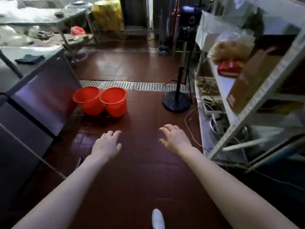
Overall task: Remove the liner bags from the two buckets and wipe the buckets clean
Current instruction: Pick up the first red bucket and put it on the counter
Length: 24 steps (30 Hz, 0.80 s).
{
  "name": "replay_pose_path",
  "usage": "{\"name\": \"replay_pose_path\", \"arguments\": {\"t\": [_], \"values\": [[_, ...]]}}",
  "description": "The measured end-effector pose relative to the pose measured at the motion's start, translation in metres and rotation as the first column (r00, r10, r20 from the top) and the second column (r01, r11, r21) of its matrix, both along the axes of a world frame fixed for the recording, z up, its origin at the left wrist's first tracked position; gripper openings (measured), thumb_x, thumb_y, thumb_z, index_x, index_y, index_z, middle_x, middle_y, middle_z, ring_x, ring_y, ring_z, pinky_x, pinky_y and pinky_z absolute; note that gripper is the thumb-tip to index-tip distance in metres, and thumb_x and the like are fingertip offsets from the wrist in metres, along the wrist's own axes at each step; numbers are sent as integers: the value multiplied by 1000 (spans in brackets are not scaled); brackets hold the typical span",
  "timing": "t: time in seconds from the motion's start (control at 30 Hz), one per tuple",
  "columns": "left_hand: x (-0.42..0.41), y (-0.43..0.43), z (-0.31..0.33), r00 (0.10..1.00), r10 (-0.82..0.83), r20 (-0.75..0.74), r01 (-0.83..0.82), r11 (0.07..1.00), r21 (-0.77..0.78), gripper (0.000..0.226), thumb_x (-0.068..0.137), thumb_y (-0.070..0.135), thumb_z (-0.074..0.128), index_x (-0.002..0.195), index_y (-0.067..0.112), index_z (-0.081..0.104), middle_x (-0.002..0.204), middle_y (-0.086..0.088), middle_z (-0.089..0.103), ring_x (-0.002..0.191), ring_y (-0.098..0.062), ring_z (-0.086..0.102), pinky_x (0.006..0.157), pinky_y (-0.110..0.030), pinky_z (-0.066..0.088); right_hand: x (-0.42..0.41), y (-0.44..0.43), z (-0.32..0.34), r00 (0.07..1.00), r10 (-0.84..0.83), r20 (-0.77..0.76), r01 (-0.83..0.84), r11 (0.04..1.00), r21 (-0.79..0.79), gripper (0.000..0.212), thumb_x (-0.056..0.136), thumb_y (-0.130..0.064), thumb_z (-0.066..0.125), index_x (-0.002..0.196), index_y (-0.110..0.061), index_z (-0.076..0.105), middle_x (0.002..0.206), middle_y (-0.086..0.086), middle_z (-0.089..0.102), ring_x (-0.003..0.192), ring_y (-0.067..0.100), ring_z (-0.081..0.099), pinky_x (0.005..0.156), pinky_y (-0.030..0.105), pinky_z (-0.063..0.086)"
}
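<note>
- 1 white shoe tip (158,219) is showing at the bottom edge, resting on the dark red tiled floor (140,162).
- Your left hand (106,145) is hovering palm down above the tiles, its fingers lying loosely apart and gripping nothing.
- Your right hand (175,138) is hovering level with it and well apart from it, fingers splayed and slightly bent, also gripping nothing.
- 2 red buckets are standing upright on the floor ahead of your left hand, well apart from both hands: the left bucket (89,100) and the right bucket (113,101) are touching at their rims.
- Blur is keeping you from telling whether a liner is sitting inside either bucket.
- A dark cabinet (41,96) is standing just beside the left bucket, on its left.
- A round black stand base (177,101) is sitting to the right of the buckets, near a white shelf rack (247,113) crowded with goods.
- A metal drain grate (132,85) is running across the floor just behind the buckets.
- A blue cloth (29,59) is lying on a pale counter (52,50) at the far left.
- A yellow bag (107,14) is sitting at the back of the room.
</note>
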State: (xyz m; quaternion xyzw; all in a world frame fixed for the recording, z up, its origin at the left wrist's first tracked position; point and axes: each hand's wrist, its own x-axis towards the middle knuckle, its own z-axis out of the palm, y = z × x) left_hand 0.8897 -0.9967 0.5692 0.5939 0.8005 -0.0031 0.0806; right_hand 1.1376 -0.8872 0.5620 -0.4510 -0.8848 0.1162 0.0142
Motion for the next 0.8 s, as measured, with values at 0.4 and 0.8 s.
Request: {"name": "replay_pose_path", "arguments": {"t": [0.4,0.8], "values": [[-188,164,-1,952,290,94,-291,957,-10,52,93,32,52,143,24,40,128,-9,52,121,-31,50,95,-45,46,-207,237,9,974,218,52,-219,976,12,54,95,-45,50,144,-24,39,144,0,40,128,25,41,102,38,41],[-389,360,-63,851,435,294,-424,900,-103,51,93,31,54,142,27,39,128,-7,52,122,-28,51,98,-40,44,-405,464,-46,969,213,128,-198,973,-119,50,94,-44,52,140,-28,42,140,-1,43,122,25,44,96,38,44]]}}
